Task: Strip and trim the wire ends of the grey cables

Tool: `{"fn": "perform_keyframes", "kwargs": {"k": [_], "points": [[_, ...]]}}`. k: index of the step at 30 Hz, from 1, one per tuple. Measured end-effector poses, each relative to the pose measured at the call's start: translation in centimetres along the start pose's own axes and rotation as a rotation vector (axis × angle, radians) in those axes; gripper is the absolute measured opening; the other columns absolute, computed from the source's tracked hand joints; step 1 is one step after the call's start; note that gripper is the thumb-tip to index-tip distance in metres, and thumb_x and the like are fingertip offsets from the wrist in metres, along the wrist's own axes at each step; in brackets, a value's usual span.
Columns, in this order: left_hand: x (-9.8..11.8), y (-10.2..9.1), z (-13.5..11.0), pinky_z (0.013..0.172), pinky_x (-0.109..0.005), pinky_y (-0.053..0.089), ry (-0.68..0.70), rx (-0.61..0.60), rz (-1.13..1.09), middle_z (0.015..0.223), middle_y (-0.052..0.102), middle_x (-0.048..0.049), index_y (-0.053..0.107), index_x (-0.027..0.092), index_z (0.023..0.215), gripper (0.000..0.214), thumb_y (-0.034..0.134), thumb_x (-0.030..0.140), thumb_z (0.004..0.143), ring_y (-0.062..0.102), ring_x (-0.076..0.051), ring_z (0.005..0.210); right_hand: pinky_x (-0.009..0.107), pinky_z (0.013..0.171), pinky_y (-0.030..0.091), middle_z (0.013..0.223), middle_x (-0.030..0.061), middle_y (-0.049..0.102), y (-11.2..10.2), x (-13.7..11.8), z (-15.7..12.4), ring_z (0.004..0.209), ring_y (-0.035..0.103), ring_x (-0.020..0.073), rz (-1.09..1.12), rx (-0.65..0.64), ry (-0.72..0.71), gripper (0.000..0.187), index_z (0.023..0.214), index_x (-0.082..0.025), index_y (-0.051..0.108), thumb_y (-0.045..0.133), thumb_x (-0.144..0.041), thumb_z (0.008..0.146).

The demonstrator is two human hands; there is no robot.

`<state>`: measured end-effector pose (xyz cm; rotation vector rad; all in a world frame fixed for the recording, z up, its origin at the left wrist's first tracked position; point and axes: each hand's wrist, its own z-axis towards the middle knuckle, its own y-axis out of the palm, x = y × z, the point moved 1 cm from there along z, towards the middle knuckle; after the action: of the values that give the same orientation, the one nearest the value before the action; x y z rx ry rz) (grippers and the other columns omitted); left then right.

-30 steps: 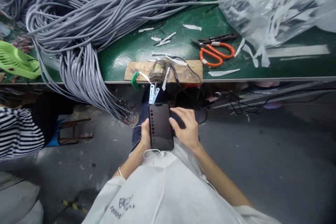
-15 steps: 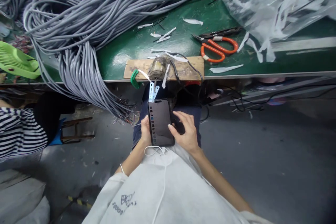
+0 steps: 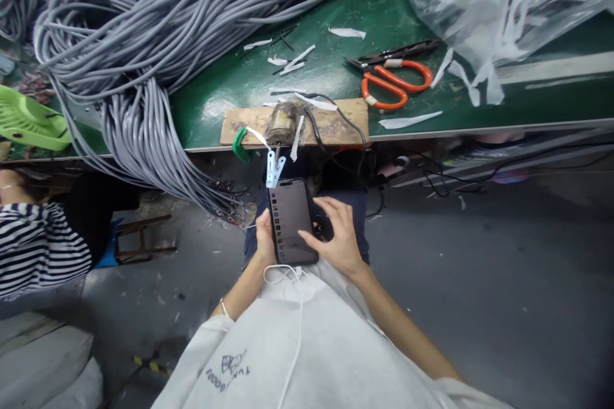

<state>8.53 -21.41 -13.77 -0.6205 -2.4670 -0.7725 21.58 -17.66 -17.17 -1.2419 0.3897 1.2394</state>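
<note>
Head view: a green table spans the upper part, its edge running beyond the person's lap. A big bundle of grey cables covers its left half and spills over that edge. Below, the person wears a white garment whose upside-down print appears to read "GOODS", with a shorter word beside it too blurred to read surely. A clear plastic bag of white strips lies at the table's upper right. A wooden board sits at the near edge, orange-handled scissors farther right. Of the two hands, set apart, the left hand grips the left side of a dark phone; the right hand has thumb and forefinger spread at its right side, thumb over the screen, though whether it touches cannot be told. So the phone lies between them, above the lap. Small icons line the screen's left side, their labels illegible. Near its top is a pale blue clip.
</note>
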Motion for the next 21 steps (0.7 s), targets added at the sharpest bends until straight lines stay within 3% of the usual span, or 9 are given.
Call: {"fn": "perform_keyframes", "kwargs": {"k": [14, 21], "points": [[0.2, 1.2, 1.1, 0.081, -0.039, 0.050, -0.047, 0.048, 0.056, 0.085, 0.070, -0.0118, 0.065, 0.010, 0.085, 0.040, 0.044, 0.042, 0.073, 0.062, -0.030, 0.096, 0.041, 0.078, 0.047, 0.108, 0.0095, 0.054, 0.2, 1.0, 1.4, 0.099, 0.050, 0.0254, 0.038, 0.102, 0.129, 0.040, 0.118, -0.021, 0.049, 0.058, -0.030, 0.080], [0.1, 1.3, 1.9, 0.081, -0.039, 0.050, -0.078, 0.006, 0.090, 0.086, 0.070, -0.0106, 0.065, 0.013, 0.083, 0.037, 0.052, 0.044, 0.067, 0.062, -0.031, 0.096, 0.038, 0.071, 0.049, 0.105, 0.0091, 0.057, 0.2, 1.5, 2.1, 0.094, 0.052, 0.0243, 0.035, 0.137, 0.198, 0.038, 0.114, -0.021, 0.051, 0.059, -0.033, 0.079]]}}
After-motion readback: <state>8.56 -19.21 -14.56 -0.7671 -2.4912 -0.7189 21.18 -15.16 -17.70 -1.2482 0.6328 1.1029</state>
